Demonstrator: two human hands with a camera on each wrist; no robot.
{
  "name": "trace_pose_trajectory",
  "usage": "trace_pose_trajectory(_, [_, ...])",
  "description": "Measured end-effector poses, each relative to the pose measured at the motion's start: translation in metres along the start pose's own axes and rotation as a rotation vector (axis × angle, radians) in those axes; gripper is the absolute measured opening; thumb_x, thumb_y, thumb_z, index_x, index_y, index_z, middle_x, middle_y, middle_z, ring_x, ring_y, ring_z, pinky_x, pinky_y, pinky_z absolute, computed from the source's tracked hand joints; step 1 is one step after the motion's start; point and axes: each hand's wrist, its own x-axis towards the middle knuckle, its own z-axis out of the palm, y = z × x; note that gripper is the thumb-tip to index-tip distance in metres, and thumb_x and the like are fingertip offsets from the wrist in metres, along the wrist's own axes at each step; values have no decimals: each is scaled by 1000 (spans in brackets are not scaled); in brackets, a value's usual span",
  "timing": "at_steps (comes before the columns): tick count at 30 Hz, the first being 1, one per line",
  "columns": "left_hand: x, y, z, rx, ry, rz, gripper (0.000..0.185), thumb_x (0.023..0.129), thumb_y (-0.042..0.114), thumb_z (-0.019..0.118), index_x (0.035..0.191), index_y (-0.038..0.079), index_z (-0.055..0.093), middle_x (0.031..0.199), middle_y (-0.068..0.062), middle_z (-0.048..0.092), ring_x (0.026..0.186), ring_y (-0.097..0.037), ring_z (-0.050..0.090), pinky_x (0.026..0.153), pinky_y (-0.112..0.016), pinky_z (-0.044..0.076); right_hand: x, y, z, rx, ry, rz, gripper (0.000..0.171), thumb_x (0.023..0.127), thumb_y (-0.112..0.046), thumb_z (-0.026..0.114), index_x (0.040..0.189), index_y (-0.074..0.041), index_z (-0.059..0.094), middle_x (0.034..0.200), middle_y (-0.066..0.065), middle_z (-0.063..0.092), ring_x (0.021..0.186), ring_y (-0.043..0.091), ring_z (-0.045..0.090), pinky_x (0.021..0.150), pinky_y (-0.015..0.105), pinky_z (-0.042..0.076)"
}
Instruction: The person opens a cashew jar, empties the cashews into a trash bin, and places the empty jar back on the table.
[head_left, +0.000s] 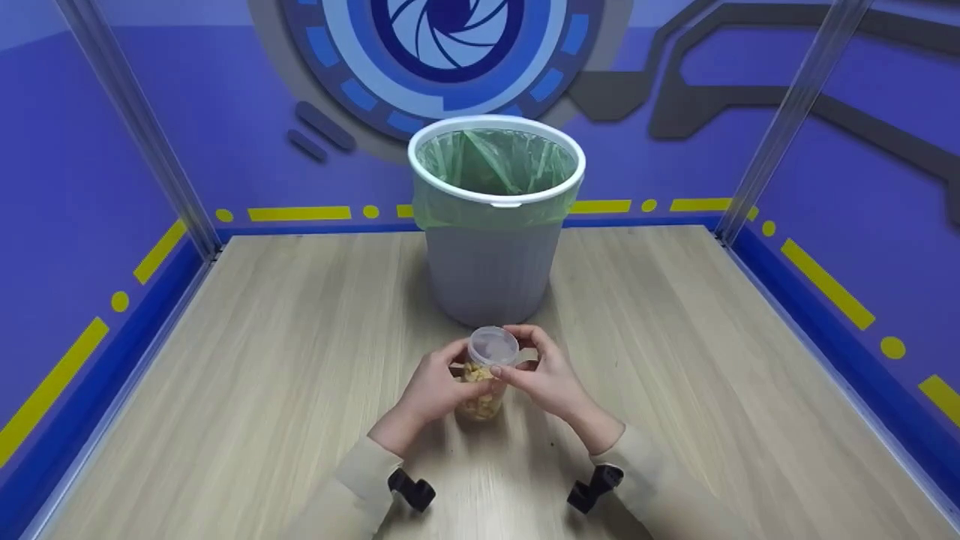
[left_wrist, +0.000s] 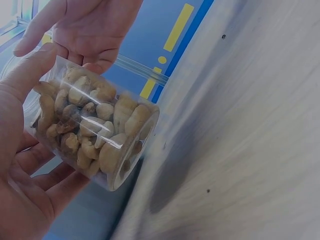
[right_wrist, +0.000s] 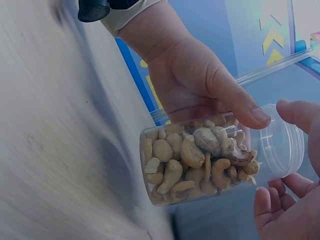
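A clear plastic jar (head_left: 481, 406) of cashews (right_wrist: 190, 165) is held above the table in front of the bin, its round translucent lid (head_left: 493, 345) on top. My left hand (head_left: 431, 390) grips the jar's body from the left, with the thumb (left_wrist: 35, 70) near the neck and the other fingers behind it. On the right, my right hand (head_left: 551, 381) holds the lid between thumb and fingers, at its rim. Both wrist views show the jar tilted, its base (left_wrist: 135, 150) apart from the shadow on the table.
Behind the jar stands a grey bin (head_left: 491, 270) with a white rim and a green liner bag (head_left: 487, 214) folded over it. The wood-grain table (head_left: 300, 337) has blue printed panels (head_left: 225, 135) at the back and both sides.
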Motion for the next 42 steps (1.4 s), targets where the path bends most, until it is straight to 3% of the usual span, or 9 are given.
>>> trace_pose_trajectory(17, [-1, 1, -1, -14, -15, 1, 69, 80, 30, 89, 138, 6, 62, 123, -13, 73, 105, -27, 71, 90, -41, 60, -1, 2, -3, -16, -86, -111, 59, 88, 3, 71, 143, 8, 51, 132, 27, 53, 115, 19, 51, 81, 20, 54])
trace_pose_trajectory(23, [-1, 1, 0, -29, -12, -1, 69, 80, 30, 90, 139, 6, 62, 123, -13, 73, 105, -27, 71, 91, -42, 60, -2, 1, -4, -20, -86, -68, 67, 88, -2, 76, 147, 7, 45, 135, 24, 52, 117, 21, 48, 83, 23, 53])
trace_pose_trajectory(30, [-1, 1, 1, -21, -10, 6, 67, 81, 28, 88, 138, 4, 62, 123, -15, 73, 105, -29, 71, 92, -44, 60, 0, 1, -1, 12, -39, -3, 64, 82, -1, 82, 136, 6, 49, 128, 23, 55, 112, 23, 50, 77, 20, 53])
trace_pose_trajectory(42, [-1, 2, 1, -27, -8, -11, 68, 80, 30, 89, 138, 4, 62, 121, -14, 73, 103, -27, 71, 89, -40, 60, -1, 1, -2, -4, -63, -35, 59, 87, 0, 76, 140, 7, 52, 127, 26, 54, 111, 24, 51, 78, 22, 54])
